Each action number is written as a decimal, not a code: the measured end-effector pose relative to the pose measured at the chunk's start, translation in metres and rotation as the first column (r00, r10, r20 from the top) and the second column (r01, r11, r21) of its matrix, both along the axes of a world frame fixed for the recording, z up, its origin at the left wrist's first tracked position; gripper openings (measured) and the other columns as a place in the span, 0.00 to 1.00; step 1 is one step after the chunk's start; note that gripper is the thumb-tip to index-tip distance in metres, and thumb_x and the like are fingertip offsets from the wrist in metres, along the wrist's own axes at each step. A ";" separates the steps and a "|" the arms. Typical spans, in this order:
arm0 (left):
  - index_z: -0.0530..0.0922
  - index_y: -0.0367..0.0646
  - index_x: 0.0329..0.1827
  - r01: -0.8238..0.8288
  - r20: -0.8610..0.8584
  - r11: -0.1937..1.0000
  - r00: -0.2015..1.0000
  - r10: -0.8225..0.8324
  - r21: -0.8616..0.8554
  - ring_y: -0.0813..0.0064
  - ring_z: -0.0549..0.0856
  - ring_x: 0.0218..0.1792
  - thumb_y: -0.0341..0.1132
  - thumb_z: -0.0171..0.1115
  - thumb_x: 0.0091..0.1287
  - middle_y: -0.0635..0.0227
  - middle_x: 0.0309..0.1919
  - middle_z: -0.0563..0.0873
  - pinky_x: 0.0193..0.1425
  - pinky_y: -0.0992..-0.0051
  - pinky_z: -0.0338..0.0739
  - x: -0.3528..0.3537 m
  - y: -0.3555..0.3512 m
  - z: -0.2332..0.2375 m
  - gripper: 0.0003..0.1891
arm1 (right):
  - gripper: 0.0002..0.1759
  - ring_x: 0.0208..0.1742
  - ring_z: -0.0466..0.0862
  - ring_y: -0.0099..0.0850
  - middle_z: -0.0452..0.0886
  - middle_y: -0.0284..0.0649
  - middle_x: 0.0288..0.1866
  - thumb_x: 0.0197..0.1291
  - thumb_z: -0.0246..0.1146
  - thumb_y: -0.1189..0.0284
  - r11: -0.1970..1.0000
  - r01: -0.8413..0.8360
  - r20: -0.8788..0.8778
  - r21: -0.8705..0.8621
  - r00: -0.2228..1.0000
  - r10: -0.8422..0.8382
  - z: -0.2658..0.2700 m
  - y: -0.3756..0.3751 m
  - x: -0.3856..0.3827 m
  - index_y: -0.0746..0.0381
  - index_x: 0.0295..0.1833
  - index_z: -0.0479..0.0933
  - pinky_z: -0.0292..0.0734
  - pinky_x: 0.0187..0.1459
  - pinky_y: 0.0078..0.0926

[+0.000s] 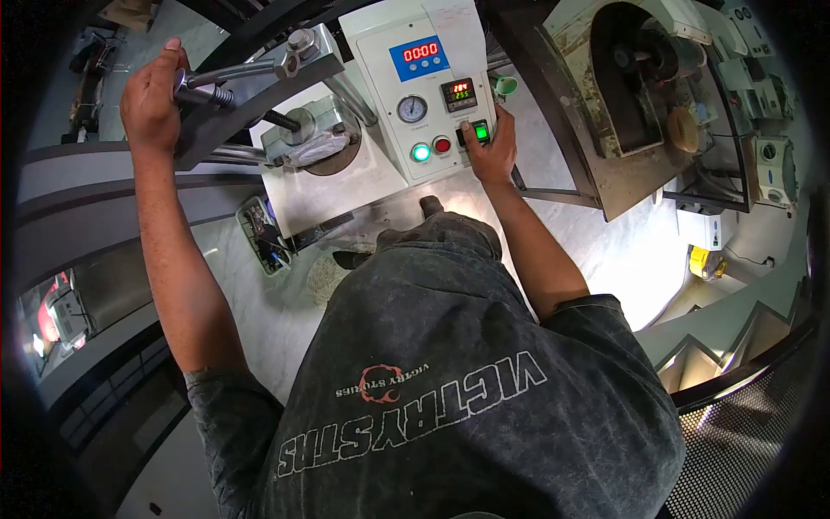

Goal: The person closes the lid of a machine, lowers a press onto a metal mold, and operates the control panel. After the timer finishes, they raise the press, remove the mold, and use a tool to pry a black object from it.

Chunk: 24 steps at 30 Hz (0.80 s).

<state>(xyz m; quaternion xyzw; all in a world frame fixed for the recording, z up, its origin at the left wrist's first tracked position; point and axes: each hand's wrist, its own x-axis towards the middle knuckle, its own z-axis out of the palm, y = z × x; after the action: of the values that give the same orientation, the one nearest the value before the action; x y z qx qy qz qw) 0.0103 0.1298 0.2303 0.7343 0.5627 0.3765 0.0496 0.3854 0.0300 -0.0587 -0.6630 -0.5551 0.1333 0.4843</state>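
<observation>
My left hand (151,99), at the upper left, is closed around the end of a metal lever handle (203,86) beside a dark steel beam (251,108). Under that beam, a threaded screw (281,121) runs to a metal clamp block (311,138) with clear plastic wrap on it. My right hand (493,149) grips the right edge of a white control box (389,143). Its thumb rests by a black switch, left of a lit green switch (482,131); the other fingers are partly hidden behind the edge. The timer (421,57) reads 00:00, and a small temperature display (460,93) is lit.
A pressure gauge (412,108), a lit button (421,152) and a red button (442,144) sit on the panel. To the right stands a dusty machine (631,86) on a brown table (631,182). A tray of tools (262,233) lies on the floor.
</observation>
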 end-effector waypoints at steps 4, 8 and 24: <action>0.78 0.39 0.27 -0.011 0.004 1.000 1.000 0.011 -0.007 0.78 0.68 0.25 0.54 0.51 0.73 0.71 0.19 0.70 0.33 0.75 0.61 0.002 -0.002 0.003 0.26 | 0.35 0.56 0.76 0.51 0.75 0.52 0.54 0.55 0.71 0.54 1.000 -0.009 -0.011 0.011 1.000 0.009 -0.001 0.001 0.001 0.64 0.61 0.69 0.71 0.57 0.47; 0.78 0.40 0.27 -0.015 0.004 1.000 1.000 0.015 -0.027 0.77 0.68 0.26 0.54 0.52 0.73 0.71 0.19 0.70 0.33 0.75 0.61 0.000 -0.001 0.003 0.26 | 0.35 0.57 0.76 0.51 0.75 0.52 0.54 0.55 0.70 0.54 1.000 -0.010 -0.003 0.016 1.000 0.010 -0.004 0.001 0.001 0.64 0.61 0.69 0.71 0.57 0.47; 0.76 0.39 0.27 0.029 -0.019 0.998 0.999 -0.028 0.063 0.79 0.66 0.25 0.53 0.53 0.72 0.73 0.18 0.67 0.31 0.75 0.59 -0.001 0.002 -0.001 0.25 | 0.37 0.57 0.75 0.52 0.74 0.53 0.55 0.54 0.71 0.54 1.000 -0.008 0.005 0.011 1.000 0.008 -0.005 0.001 0.002 0.65 0.62 0.68 0.72 0.58 0.46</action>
<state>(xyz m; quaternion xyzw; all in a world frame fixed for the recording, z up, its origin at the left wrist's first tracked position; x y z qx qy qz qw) 0.0090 0.1313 0.2293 0.7468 0.5404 0.3867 0.0264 0.3870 0.0309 -0.0639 -0.6585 -0.5595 0.1305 0.4861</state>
